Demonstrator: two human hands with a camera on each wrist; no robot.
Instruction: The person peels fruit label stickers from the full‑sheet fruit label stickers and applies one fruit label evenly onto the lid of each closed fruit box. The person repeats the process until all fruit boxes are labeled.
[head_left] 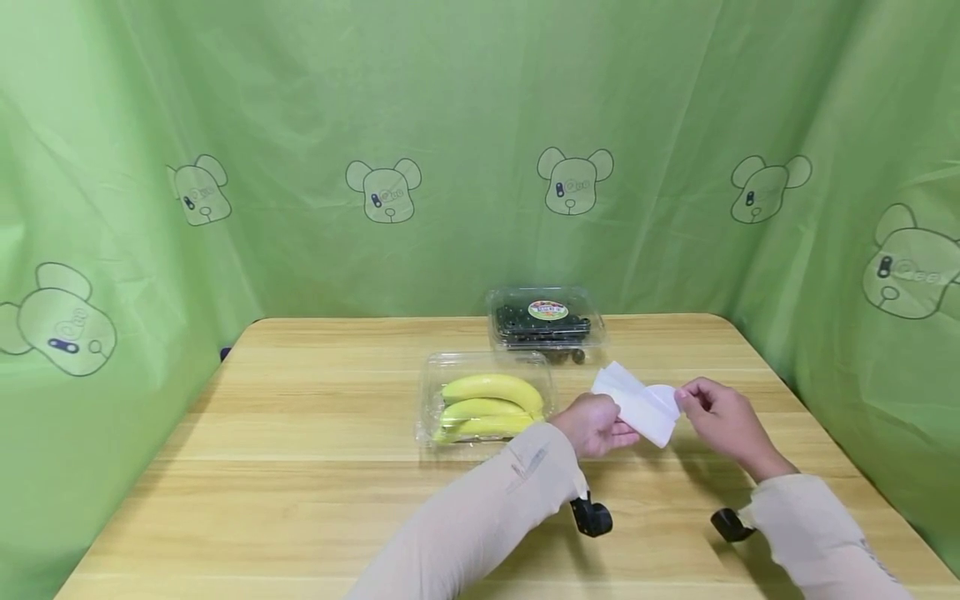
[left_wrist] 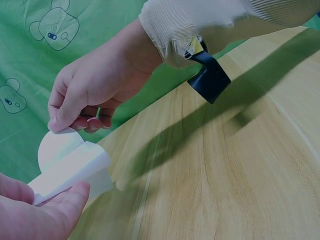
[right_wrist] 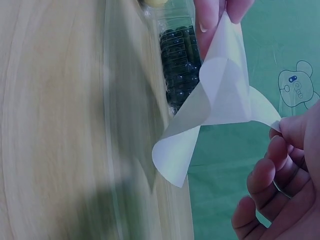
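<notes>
Over the right part of the table, my left hand [head_left: 594,423] pinches folded white paper [head_left: 637,407] between thumb and fingers. My right hand [head_left: 726,423] holds the edge of a round-ended white flap [left_wrist: 59,147] at the paper's far end, between thumb and forefinger. Seen from the right wrist, the paper [right_wrist: 227,90] fans out in curled, overlapping layers, and a thin curved strip runs to the right fingertips. Just left of my left hand stands a clear plastic box [head_left: 480,360] with yellow bananas [head_left: 491,398] inside.
Farther back, a clear lidded box [head_left: 517,297] contains small dark round fruit [head_left: 517,323] and carries an oval label [head_left: 548,310]. Green curtains [head_left: 465,250] with bear-head prints enclose the wooden table [head_left: 300,500] at the back and both sides.
</notes>
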